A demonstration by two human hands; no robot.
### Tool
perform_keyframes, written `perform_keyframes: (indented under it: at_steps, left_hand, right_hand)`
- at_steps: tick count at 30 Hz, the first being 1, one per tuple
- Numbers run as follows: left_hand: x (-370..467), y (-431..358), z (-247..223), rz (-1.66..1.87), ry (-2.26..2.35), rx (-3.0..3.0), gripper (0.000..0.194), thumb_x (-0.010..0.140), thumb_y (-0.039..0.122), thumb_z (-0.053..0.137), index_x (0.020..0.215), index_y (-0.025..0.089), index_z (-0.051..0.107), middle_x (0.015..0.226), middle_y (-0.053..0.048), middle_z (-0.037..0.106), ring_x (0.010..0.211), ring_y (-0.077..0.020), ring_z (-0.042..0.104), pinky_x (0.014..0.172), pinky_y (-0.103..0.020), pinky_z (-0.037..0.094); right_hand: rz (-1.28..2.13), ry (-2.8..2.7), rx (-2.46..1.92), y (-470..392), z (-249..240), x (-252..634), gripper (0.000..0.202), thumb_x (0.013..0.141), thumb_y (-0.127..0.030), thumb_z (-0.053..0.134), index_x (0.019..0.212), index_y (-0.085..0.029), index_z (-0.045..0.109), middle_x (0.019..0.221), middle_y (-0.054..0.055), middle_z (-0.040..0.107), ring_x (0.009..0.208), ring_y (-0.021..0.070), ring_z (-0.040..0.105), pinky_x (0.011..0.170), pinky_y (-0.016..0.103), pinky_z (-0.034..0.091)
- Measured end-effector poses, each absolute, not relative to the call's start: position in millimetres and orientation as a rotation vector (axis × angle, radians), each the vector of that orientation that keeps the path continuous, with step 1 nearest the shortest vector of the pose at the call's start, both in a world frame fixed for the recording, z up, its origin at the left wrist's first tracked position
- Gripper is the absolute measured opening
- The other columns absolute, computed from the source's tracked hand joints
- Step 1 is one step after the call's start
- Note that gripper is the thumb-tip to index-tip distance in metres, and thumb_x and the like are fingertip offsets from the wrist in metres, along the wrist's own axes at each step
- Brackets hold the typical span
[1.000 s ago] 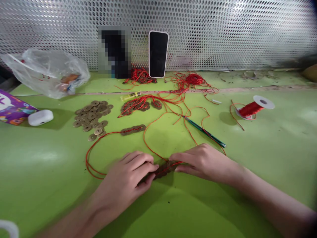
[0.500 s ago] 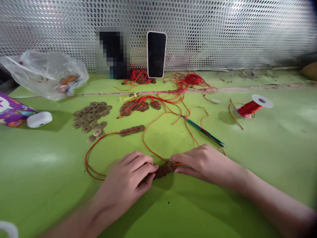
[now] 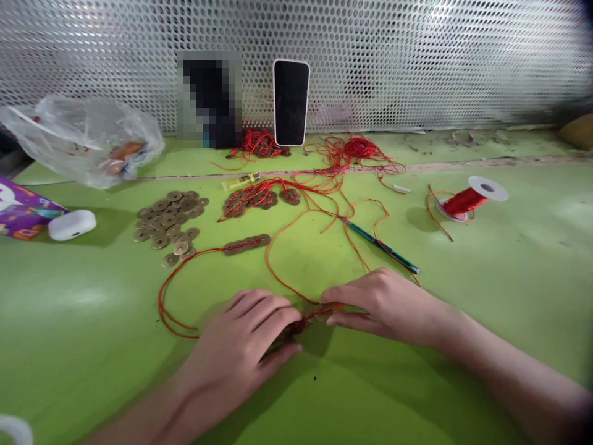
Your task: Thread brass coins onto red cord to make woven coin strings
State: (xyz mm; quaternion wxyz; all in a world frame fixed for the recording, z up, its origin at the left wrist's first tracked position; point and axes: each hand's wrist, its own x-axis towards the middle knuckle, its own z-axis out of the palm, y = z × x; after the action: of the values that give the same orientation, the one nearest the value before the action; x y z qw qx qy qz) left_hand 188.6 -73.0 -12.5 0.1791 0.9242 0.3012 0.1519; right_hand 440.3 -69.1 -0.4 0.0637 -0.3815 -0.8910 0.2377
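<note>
A short row of overlapping coins (image 3: 317, 313), laced with red cord, lies between my two hands near the front of the green table. My left hand (image 3: 252, 337) is curled over the row's left end, its thumb below and fingers above. At the right end, my right hand (image 3: 375, 306) pinches the coins and cord between thumb and fingers. A loop of red cord (image 3: 277, 273) runs from the row up the table. Another laced row of coins (image 3: 246, 244) rests farther back, its cord curving down toward my left hand. Part of the held row is hidden by my fingers.
Loose coins (image 3: 169, 216) are heaped at the left. Behind lie bundled laced coins (image 3: 252, 198) and tangled red cord (image 3: 359, 148). A green craft knife (image 3: 384, 247) and a red spool (image 3: 467, 199) are at the right. A phone (image 3: 291, 102) leans on the mesh.
My left hand has shifted slightly right along the coin row, and its thumb has moved down, away from its fingers. My right hand remains at the right end.
</note>
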Motion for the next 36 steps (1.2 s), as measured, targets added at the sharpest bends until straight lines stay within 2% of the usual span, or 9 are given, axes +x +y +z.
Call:
perform_keyframes:
  at_steps: [2,4,10,16,18,23,25,30,36]
  left_hand:
    - [189.3,-72.4,-12.2,0.48,0.868,2.544,0.012,0.094,0.02,0.05,0.1,0.019,0.06,0.091,-0.001,0.067,0.084,-0.019,0.058,0.076,-0.032,0.043]
    - [190.4,-71.9,-10.4,0.521,0.923,2.423,0.013,0.093,0.016,0.049,0.096,0.02,0.062,0.086,0.0,0.067,0.081,-0.0174,0.059,0.072,-0.029,0.044]
    - [190.2,-70.4,-4.1,0.484,1.103,2.1,0.012,0.088,0.026,0.056,0.081,0.023,0.065,0.077,0.003,0.066,0.075,-0.0163,0.061,0.067,-0.027,0.047]
    - [187.7,-69.7,-4.8,0.436,1.115,2.066,0.013,0.089,0.031,0.055,0.095,0.028,0.065,0.085,0.003,0.068,0.082,-0.0173,0.063,0.072,-0.028,0.049]
    - [187.9,-71.3,-4.9,0.471,1.143,2.104,0.018,0.089,0.034,0.055,0.106,0.029,0.059,0.087,0.003,0.066,0.08,-0.0169,0.063,0.071,-0.028,0.049]
    - [187.9,-77.8,-6.9,0.516,1.127,2.293,0.059,0.074,0.056,0.069,0.12,0.03,0.043,0.102,0.0,0.063,0.088,-0.0207,0.063,0.075,-0.031,0.051]
    - [187.5,-79.0,-8.3,0.534,1.1,2.342,0.052,0.079,0.052,0.067,0.119,0.029,0.043,0.106,-0.001,0.063,0.092,-0.0206,0.063,0.077,-0.03,0.051]
    - [187.6,-78.2,-7.9,0.639,1.019,2.369,0.018,0.092,0.027,0.054,0.11,0.026,0.05,0.1,0.0,0.065,0.09,-0.0164,0.063,0.078,-0.027,0.05]
    - [188.7,-79.1,-4.3,0.654,0.936,2.355,0.017,0.093,0.018,0.053,0.108,0.026,0.055,0.096,0.0,0.067,0.085,-0.014,0.064,0.075,-0.024,0.05]
  right_hand:
    - [0.719,-2.677,-1.114,-68.6,-1.6,440.6,0.03,0.099,-0.038,0.04,0.1,-0.02,0.065,0.073,0.0,0.065,0.058,0.0105,0.056,0.053,0.025,0.029]
    - [0.698,-2.666,-1.069,-69.0,-2.8,441.3,0.033,0.1,-0.036,0.038,0.094,-0.019,0.065,0.07,0.0,0.062,0.057,0.0099,0.052,0.053,0.025,0.028]
    - [0.885,-2.508,-1.024,-69.6,1.3,441.2,0.028,0.098,-0.03,0.045,0.08,-0.016,0.062,0.062,-0.003,0.049,0.054,0.0075,0.039,0.052,0.023,0.026]
    - [1.257,-2.285,-1.056,-64.8,6.5,437.6,0.026,0.092,-0.027,0.052,0.073,-0.013,0.063,0.055,-0.005,0.041,0.048,0.0046,0.03,0.046,0.018,0.024]
    - [1.347,-2.196,-1.125,-63.5,7.7,438.5,0.025,0.091,-0.028,0.054,0.074,-0.012,0.064,0.054,-0.005,0.041,0.047,0.0043,0.029,0.043,0.017,0.023]
    - [1.543,-2.02,-1.212,-63.5,9.6,442.1,0.021,0.087,-0.028,0.06,0.073,-0.012,0.065,0.052,-0.007,0.036,0.047,0.0042,0.025,0.04,0.017,0.019]
    - [1.551,-2.019,-1.221,-64.6,9.6,441.9,0.021,0.087,-0.028,0.06,0.074,-0.012,0.066,0.052,-0.006,0.036,0.046,0.0042,0.025,0.04,0.017,0.019]
    - [1.583,-2.031,-1.218,-65.8,9.6,439.5,0.024,0.088,-0.031,0.058,0.077,-0.012,0.068,0.052,-0.006,0.036,0.046,0.0047,0.025,0.04,0.018,0.019]
    - [1.582,-2.018,-1.231,-65.6,10.7,439.5,0.028,0.09,-0.034,0.056,0.078,-0.012,0.069,0.052,-0.006,0.035,0.046,0.0051,0.023,0.04,0.018,0.019]
